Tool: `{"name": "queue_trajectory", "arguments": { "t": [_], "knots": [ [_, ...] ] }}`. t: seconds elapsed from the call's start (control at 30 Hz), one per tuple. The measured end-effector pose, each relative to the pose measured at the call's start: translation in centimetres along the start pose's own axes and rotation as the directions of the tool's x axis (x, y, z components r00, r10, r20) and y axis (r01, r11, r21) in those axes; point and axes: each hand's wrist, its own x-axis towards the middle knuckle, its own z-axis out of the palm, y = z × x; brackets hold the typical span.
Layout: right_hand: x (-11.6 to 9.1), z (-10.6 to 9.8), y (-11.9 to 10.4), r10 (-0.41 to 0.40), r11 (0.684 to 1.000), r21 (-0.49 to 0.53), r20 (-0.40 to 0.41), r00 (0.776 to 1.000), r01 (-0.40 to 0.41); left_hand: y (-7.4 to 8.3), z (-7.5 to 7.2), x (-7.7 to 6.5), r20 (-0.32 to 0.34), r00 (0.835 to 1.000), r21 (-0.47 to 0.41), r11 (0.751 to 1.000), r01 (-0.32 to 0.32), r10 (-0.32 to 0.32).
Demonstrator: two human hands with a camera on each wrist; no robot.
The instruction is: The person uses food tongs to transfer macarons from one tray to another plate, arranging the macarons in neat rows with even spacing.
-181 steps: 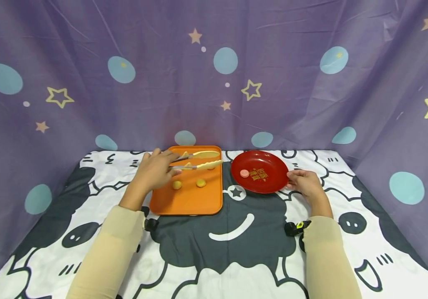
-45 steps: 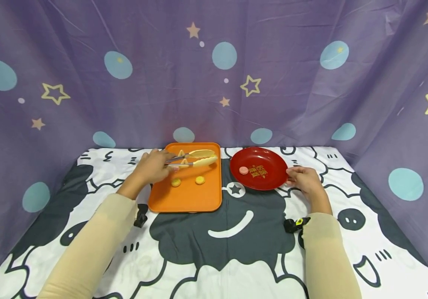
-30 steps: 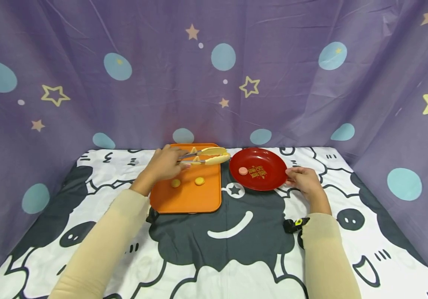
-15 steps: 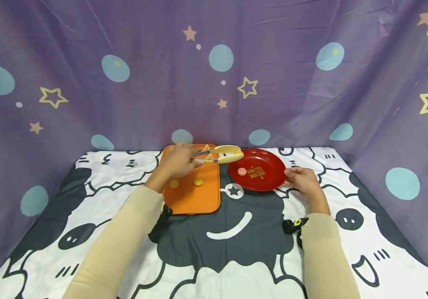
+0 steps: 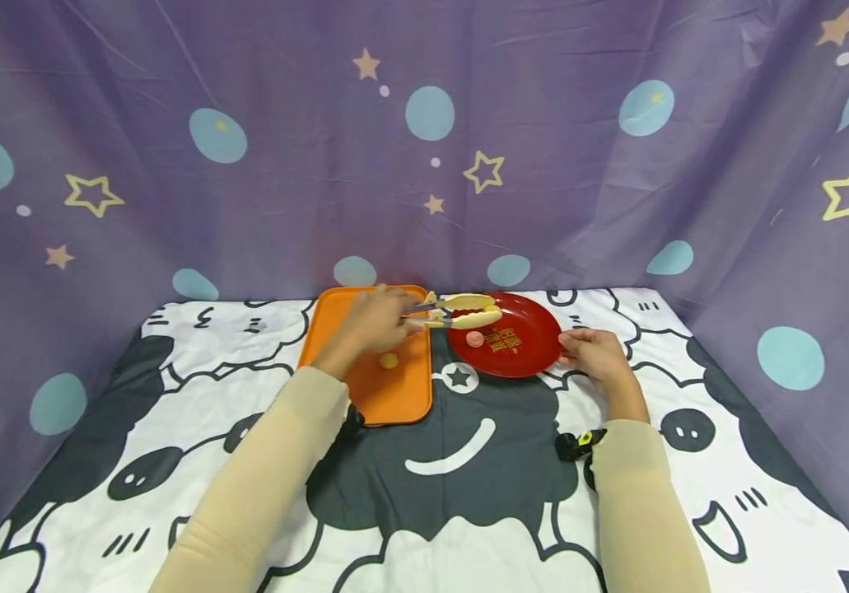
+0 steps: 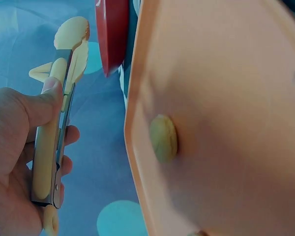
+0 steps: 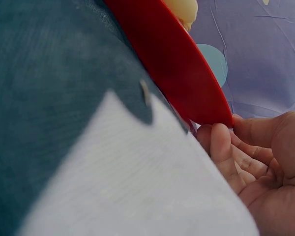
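My left hand (image 5: 380, 319) grips a pair of tongs (image 5: 461, 319) with cream-coloured tips. In the left wrist view the thumb presses along the handle of the tongs (image 6: 49, 147). The tips are over the left part of a red plate (image 5: 528, 354); a small yellow piece shows between their ends, mostly hidden. On the plate lies a pink macaron (image 5: 474, 338). My right hand (image 5: 596, 356) pinches the plate's right rim between thumb and fingers. An orange tray (image 5: 402, 403) lies under my left forearm, with a yellow macaron (image 5: 389, 361) on it.
A sheep-patterned cloth (image 5: 468, 511) covers the table. Behind it hangs a purple curtain (image 5: 283, 206) with stars and dots. The tray and plate stand side by side with a narrow gap between them.
My left hand has carried the tongs rightward from above the tray to over the plate, with yellow between the tips. My left arm now hides another yellow macaron. The right hand keeps its hold.
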Motion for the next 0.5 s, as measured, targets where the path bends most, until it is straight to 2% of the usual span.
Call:
{"name": "queue_trajectory", "arguments": {
  "t": [0.13,0.5],
  "knots": [
    [-0.1,0.1,-0.1,0.005,1.000,0.002,-0.006,1.000,-0.005,0.3,0.4,0.4,0.016,1.000,-0.018,1.000,0.011,-0.011],
    [-0.1,0.1,-0.1,0.001,1.000,0.015,-0.017,1.000,-0.001,1.3,1.1,0.9,0.044,0.999,0.005,1.000,0.025,-0.025]
  ]
}}
